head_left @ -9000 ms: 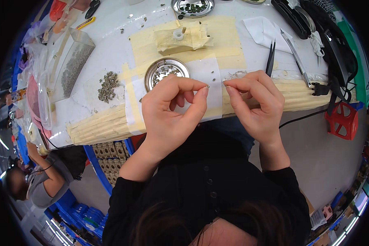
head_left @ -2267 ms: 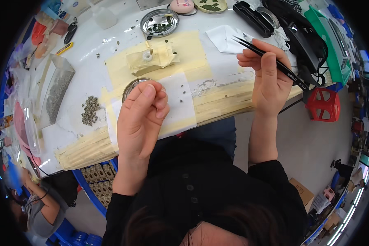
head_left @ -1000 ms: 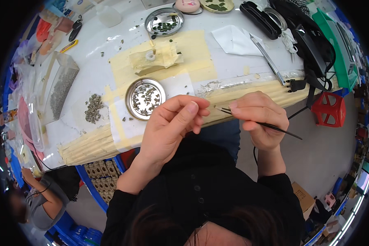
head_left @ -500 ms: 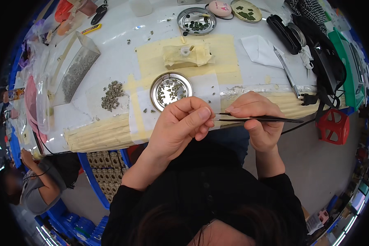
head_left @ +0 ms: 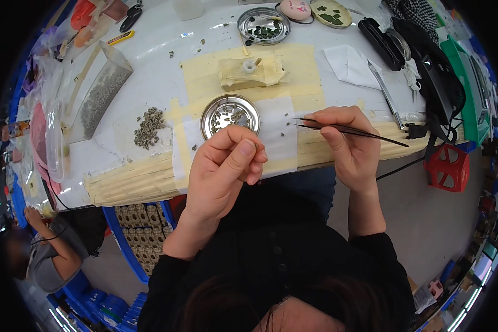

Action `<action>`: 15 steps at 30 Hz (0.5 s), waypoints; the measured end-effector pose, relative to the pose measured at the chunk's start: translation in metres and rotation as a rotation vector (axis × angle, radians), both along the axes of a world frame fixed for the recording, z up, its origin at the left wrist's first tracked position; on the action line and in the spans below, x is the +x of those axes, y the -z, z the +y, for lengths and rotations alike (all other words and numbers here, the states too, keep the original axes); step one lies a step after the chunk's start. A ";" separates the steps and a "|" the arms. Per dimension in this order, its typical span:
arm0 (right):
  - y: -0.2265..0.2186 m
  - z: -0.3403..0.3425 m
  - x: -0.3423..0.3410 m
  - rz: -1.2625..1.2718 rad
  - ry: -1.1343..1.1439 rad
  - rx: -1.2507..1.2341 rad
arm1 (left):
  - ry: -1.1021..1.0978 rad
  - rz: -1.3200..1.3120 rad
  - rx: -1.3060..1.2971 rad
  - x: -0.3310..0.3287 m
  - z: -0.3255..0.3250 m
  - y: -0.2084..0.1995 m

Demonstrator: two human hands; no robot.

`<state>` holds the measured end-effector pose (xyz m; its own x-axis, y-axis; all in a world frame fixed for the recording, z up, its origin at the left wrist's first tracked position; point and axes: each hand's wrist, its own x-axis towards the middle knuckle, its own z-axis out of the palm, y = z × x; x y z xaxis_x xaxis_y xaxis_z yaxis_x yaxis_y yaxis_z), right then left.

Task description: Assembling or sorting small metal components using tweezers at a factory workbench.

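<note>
Black tweezers (head_left: 351, 130), slim, long, tapering; tips slightly parted, pointing to nine o'clock. Right hand (head_left: 356, 154) holds them, thumb below, fingers above. Left hand (head_left: 220, 167) well apart at the right hand's nine, thumb and fingertips pinched together; anything between them too small to tell. Silvery round dish (head_left: 206, 113) at the left hand's twelve, partly hidden by it, pieces (head_left: 236, 117) inside small, grey-green; similar heap (head_left: 149, 128) at its ten

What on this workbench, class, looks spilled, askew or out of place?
A few small bits lie loose on the white paper near the tweezers, outside the round metal dish that holds similar-looking pieces, so they look strayed. A greyish heap left of the dish also lies uncontained, perhaps deliberately.
</note>
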<state>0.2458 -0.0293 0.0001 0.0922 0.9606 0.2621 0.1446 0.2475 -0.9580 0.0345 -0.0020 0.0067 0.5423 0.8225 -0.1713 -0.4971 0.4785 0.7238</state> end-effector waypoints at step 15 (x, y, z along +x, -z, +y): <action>-0.002 0.018 0.001 -0.289 -0.071 -0.039 | -0.094 0.042 0.010 -0.002 0.001 -0.002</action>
